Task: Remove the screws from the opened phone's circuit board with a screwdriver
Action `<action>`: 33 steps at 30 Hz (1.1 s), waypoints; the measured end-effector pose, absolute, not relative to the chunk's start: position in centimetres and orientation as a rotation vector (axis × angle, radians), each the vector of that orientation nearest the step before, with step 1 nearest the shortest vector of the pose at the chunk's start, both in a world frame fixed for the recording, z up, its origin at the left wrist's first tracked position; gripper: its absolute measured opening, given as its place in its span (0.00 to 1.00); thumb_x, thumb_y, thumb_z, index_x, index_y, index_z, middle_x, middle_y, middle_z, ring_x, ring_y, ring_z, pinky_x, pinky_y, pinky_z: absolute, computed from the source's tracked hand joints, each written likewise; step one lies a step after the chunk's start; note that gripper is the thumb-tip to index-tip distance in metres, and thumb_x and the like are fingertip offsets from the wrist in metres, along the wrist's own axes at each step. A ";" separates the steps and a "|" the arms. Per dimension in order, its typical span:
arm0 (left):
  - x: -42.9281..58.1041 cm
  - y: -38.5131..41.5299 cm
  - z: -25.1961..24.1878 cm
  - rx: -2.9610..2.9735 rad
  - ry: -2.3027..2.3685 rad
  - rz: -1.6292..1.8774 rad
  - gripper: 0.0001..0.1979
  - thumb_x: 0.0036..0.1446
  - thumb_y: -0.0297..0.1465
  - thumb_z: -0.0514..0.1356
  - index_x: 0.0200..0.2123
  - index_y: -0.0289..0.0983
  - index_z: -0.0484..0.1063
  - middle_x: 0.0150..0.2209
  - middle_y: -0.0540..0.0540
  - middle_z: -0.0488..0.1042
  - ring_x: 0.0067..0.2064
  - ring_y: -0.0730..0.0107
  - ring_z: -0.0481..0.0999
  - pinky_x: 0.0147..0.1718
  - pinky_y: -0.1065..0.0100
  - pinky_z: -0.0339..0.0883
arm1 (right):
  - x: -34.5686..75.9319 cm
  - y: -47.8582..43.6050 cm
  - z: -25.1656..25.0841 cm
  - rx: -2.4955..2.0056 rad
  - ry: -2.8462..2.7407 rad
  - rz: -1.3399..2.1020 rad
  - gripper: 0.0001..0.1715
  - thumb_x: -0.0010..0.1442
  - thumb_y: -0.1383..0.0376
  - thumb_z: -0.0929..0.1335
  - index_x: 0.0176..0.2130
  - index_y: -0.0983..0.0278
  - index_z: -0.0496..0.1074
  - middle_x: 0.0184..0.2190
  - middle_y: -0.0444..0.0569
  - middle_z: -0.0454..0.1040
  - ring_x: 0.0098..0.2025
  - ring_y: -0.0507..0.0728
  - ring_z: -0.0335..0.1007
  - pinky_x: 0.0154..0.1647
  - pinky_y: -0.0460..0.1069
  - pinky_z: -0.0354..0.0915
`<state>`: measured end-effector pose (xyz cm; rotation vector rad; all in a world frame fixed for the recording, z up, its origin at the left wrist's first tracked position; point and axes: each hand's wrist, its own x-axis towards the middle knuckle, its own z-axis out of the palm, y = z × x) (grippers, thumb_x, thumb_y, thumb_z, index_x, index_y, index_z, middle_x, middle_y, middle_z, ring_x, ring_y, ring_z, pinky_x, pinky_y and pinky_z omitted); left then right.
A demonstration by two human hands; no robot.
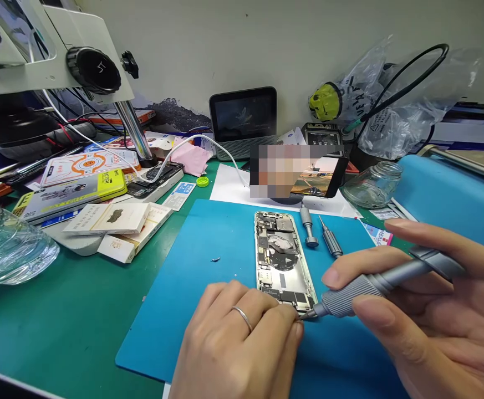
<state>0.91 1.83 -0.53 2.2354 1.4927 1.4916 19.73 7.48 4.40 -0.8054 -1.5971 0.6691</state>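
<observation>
An opened smartphone lies on a blue mat, its circuit boards, coil area and metal inner frame exposed. My left hand, a ring on one finger, is closed at the phone's lower end; its fingertips are partly hidden. Between the thumb and fingers of my right hand is a grey precision screwdriver, tilted with its tip at the phone's bottom edge beside my left fingertips. Whether a screw sits under the tip I cannot tell. Beyond the phone lie a second screwdriver and a third screwdriver.
A microscope stand overhangs the left, above boxes and a clear glass. Behind the mat are a propped phone, a smart display and a glass jar. A tiny part lies on the mat.
</observation>
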 end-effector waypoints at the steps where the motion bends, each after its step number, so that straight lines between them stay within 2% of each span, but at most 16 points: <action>1: 0.9 1.8 -0.5 2.238 1.492 1.492 0.10 0.75 0.21 0.60 0.44 0.43 0.75 0.40 0.57 0.83 0.37 0.68 0.75 0.42 0.59 0.60 | 19.8 7.5 4.4 -0.811 -1.595 0.671 0.26 0.68 0.58 0.81 0.62 0.38 0.80 0.33 0.42 0.87 0.31 0.56 0.88 0.32 0.44 0.86; 4: 1.0 1.9 -0.6 2.241 1.491 1.493 0.11 0.75 0.21 0.60 0.49 0.44 0.78 0.41 0.56 0.83 0.38 0.68 0.75 0.42 0.58 0.60 | 19.8 7.4 4.2 -0.819 -1.597 0.672 0.27 0.68 0.57 0.81 0.62 0.37 0.79 0.33 0.42 0.86 0.31 0.57 0.88 0.31 0.45 0.86; 7: 1.0 1.9 -0.6 2.231 1.488 1.503 0.11 0.74 0.21 0.61 0.48 0.43 0.78 0.40 0.56 0.83 0.38 0.68 0.75 0.42 0.59 0.61 | 19.6 7.5 4.2 -0.806 -1.603 0.669 0.27 0.68 0.58 0.81 0.63 0.38 0.79 0.33 0.42 0.86 0.30 0.58 0.87 0.30 0.47 0.86; 13: 1.0 1.9 -0.7 2.236 1.476 1.517 0.10 0.73 0.21 0.62 0.48 0.43 0.79 0.39 0.54 0.84 0.37 0.68 0.76 0.40 0.58 0.64 | 19.4 7.6 4.9 -0.747 -1.621 0.660 0.32 0.64 0.73 0.78 0.59 0.42 0.82 0.31 0.40 0.88 0.28 0.57 0.88 0.27 0.46 0.85; 20: 1.0 1.8 -0.5 2.242 1.483 1.491 0.11 0.74 0.21 0.61 0.48 0.44 0.78 0.40 0.56 0.83 0.38 0.68 0.76 0.41 0.58 0.63 | 19.5 7.6 4.7 -0.739 -1.629 0.668 0.35 0.63 0.75 0.77 0.61 0.42 0.81 0.33 0.39 0.88 0.31 0.55 0.89 0.31 0.43 0.85; 26: 0.8 1.6 -0.3 2.216 1.518 1.451 0.04 0.78 0.32 0.62 0.53 0.45 0.77 0.43 0.56 0.84 0.41 0.67 0.78 0.43 0.57 0.66 | 19.3 7.8 4.8 -0.727 -1.629 0.682 0.32 0.64 0.73 0.78 0.60 0.43 0.81 0.34 0.39 0.88 0.33 0.55 0.90 0.34 0.43 0.86; 30: 0.6 1.5 -0.3 2.214 1.569 1.394 0.08 0.79 0.37 0.63 0.57 0.46 0.75 0.47 0.53 0.85 0.45 0.64 0.82 0.46 0.56 0.71 | 19.5 7.8 4.9 -0.737 -1.625 0.669 0.26 0.68 0.69 0.78 0.60 0.45 0.80 0.34 0.41 0.88 0.32 0.57 0.89 0.35 0.47 0.88; 33: 0.6 1.5 -0.3 2.213 1.602 1.359 0.11 0.78 0.39 0.63 0.59 0.46 0.74 0.50 0.51 0.85 0.48 0.61 0.83 0.46 0.55 0.73 | 19.7 8.0 4.7 -0.749 -1.635 0.674 0.28 0.70 0.69 0.77 0.62 0.43 0.80 0.35 0.41 0.88 0.34 0.57 0.89 0.31 0.46 0.87</action>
